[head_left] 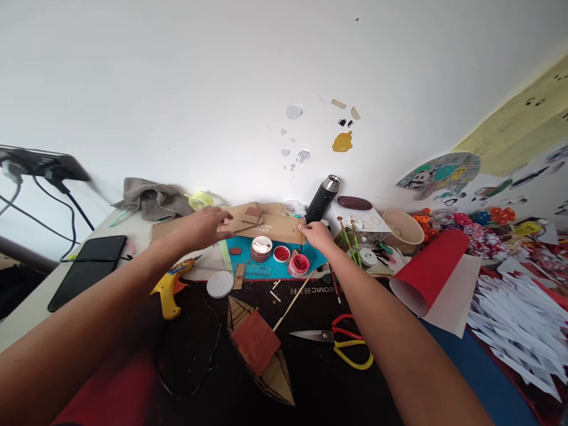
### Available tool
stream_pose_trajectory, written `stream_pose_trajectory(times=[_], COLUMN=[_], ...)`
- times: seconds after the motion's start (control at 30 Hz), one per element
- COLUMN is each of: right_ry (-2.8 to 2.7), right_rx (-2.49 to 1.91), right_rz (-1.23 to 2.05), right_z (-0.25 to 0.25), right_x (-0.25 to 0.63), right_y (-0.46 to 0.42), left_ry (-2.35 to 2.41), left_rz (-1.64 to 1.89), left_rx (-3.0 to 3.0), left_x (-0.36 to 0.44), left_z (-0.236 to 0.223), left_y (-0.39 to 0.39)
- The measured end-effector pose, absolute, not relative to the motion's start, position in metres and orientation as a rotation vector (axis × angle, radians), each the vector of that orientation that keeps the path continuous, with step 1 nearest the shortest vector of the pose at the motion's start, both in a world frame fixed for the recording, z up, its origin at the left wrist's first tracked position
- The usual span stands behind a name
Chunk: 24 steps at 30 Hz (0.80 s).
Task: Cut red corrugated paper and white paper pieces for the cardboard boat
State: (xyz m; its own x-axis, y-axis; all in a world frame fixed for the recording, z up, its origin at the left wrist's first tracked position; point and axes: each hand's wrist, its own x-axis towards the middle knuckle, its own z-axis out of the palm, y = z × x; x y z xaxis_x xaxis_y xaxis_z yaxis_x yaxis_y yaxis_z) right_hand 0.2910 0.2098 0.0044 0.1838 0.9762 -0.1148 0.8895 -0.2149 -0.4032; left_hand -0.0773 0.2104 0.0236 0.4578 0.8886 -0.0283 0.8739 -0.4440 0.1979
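My right hand (318,236) pinches the right end of a long printed cardboard strip (284,226) at the back of the desk. My left hand (208,228) reaches over the strip's left part with its fingers apart, holding nothing. Smaller cardboard pieces, one with a brown-red square (252,214), lie on the strip. Nearer to me, a boat-shaped cardboard piece (279,378) carries a reddish-brown painted panel (256,342). Between the strip and the boat stand an open jar of red paint (299,265), its red-smeared lid (281,254) and a brown tub (261,249).
A yellow hot glue gun (167,290) and a phone (91,269) lie left. Scissors (350,340) lie right of the boat. A black thermos (322,198) leans at the back near paintbrushes (352,239). Rolled red paper (430,272) and white paper strips (519,325) are far right.
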Motion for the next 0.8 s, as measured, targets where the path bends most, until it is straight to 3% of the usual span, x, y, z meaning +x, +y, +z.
stream_pose_trajectory(times=[0.27, 0.8], right_ry=[-1.709, -1.506], right_rx=[-2.194, -2.113], right_rz=[0.535, 0.437], right_z=[0.001, 0.022], right_x=[0.293, 0.317], right_y=[0.212, 0.191], left_ry=[1.659, 1.597], left_rz=[-0.193, -0.06], left_rx=[2.305, 2.304], left_x=[-0.088, -0.088], left_z=[0.0, -0.01], left_y=[0.262, 0.267])
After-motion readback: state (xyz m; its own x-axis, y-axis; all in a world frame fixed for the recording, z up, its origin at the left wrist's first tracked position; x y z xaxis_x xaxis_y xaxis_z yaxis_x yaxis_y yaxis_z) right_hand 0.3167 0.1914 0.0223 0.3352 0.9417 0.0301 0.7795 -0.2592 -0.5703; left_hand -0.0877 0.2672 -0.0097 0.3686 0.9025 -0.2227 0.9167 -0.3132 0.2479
